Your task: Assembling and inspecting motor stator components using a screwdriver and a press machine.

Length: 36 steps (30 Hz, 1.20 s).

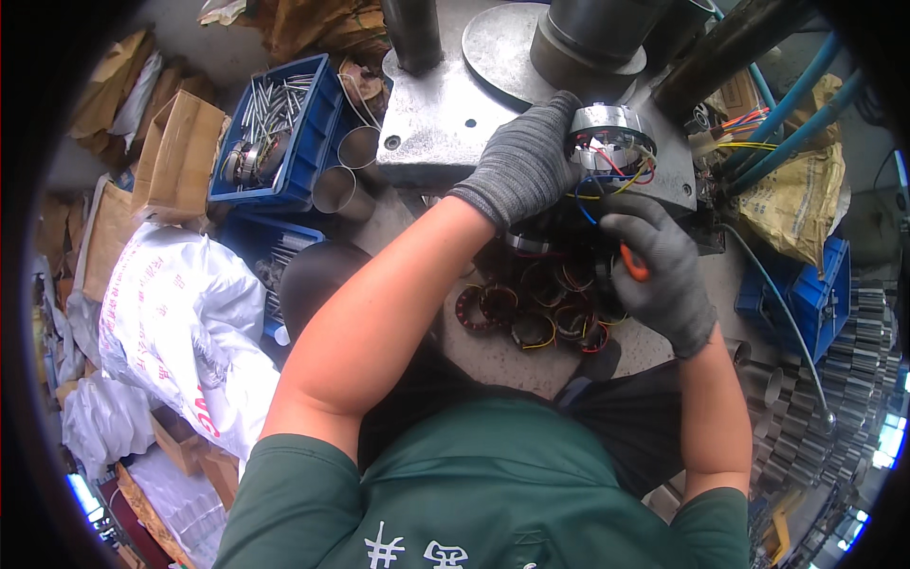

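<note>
My left hand (526, 156), in a grey knit glove, grips the side of a ring-shaped motor stator (609, 121) at the front of a metal press bed. Red, yellow and blue lead wires (592, 194) hang from the stator toward me. Just below them, my right hand (659, 275), also gloved, is closed around a tool with an orange handle (633, 264). The rest of that tool is hidden by the fingers, so its kind is unclear. Several more wired stators (533, 330) lie on the floor beneath the press.
The press bed (427, 123) carries a thick steel column (592, 43). Left of it stand a blue crate (318, 142) of metal rods, metal cups (341, 192) and a white sack (180, 318). To the right are blue hoses (796, 114), a blue bin (825, 313) and stacked metal cylinders (834, 398).
</note>
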Available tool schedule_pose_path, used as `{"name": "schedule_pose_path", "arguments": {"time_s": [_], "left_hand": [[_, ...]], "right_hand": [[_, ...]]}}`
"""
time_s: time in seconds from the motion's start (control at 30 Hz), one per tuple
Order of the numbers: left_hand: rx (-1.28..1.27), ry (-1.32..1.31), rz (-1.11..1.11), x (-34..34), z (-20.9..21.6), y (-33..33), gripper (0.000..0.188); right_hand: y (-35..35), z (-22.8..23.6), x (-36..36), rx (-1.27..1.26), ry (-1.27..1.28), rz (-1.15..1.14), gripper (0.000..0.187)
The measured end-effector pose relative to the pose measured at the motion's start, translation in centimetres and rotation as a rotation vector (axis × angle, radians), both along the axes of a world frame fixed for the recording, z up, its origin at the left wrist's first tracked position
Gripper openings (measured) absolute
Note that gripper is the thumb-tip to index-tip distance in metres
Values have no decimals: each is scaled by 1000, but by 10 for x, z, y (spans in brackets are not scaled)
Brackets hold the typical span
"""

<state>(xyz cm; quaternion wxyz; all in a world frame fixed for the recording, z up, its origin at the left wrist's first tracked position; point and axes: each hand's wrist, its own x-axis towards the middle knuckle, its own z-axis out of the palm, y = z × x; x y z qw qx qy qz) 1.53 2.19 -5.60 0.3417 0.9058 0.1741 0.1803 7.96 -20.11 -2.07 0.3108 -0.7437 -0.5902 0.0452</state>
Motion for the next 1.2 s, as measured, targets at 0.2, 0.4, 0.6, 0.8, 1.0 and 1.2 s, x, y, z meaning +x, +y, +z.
{"name": "schedule_pose_path", "arguments": {"time_s": [0.2,0.4,0.6,0.8,1.0,1.2], "left_hand": [[17,-41,-19,1,0,0,68],[46,3,-10,0,2,0,72],[-47,29,-39,-2,8,-1,74],[15,18,-29,5,0,0,75],[-3,12,-18,3,2,2,73],[2,-10,-15,2,-2,-1,69]], "right_hand": [[-23,11,8,140,129,0,42],[-13,-6,9,113,12,-12,44],[-3,-14,6,-21,-70,-25,45],[-2,-11,-2,-40,-161,-24,46],[4,-10,-8,-44,-201,-12,48],[5,-14,-8,-42,-182,-51,49]]}}
